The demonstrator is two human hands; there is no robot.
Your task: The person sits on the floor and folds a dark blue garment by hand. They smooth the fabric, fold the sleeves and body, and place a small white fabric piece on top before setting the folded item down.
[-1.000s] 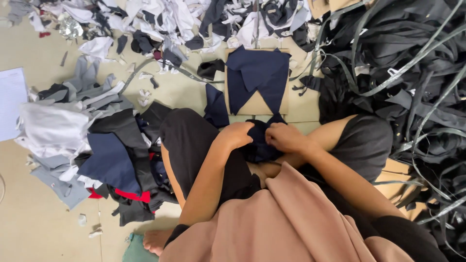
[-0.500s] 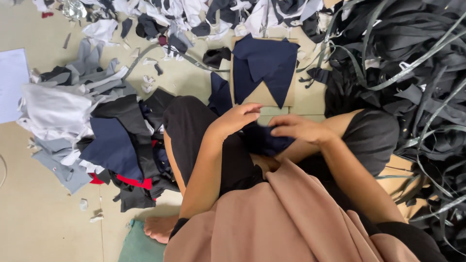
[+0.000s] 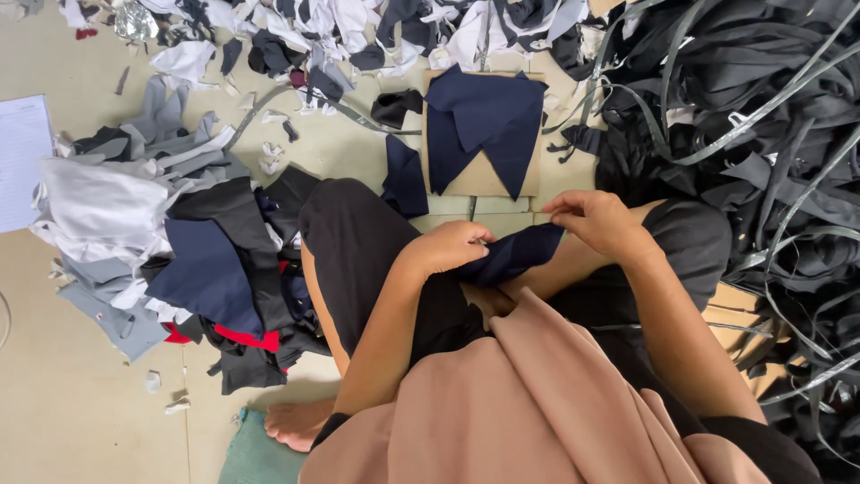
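Left hand [image 3: 452, 246]: forearm rises from the near edge toward the middle of the scene, wrist bent, fingers curled closed around the near-left end of a navy fabric piece [image 3: 515, 253]. Right hand [image 3: 596, 220]: forearm runs in from the near right, hand turned palm down, fingertips pressed together in a pinch on the far-right corner of the same piece. The navy fabric piece is stretched between the two hands above the lap, slanting from the left hand up toward the right hand; its middle hangs free of both.

Surroundings: directly beyond the hands, a stack of navy cut pieces [image 3: 484, 121] lies on a cardboard sheet [image 3: 479, 184] on the floor. A single navy scrap [image 3: 405, 179] lies just left of that sheet. To the left, a heap of mixed garments [image 3: 179, 242] in grey, white, navy, black and red. To the right, a large mass of black strips [image 3: 743, 116]. A white paper sheet [image 3: 20, 161] lies at the far left edge.
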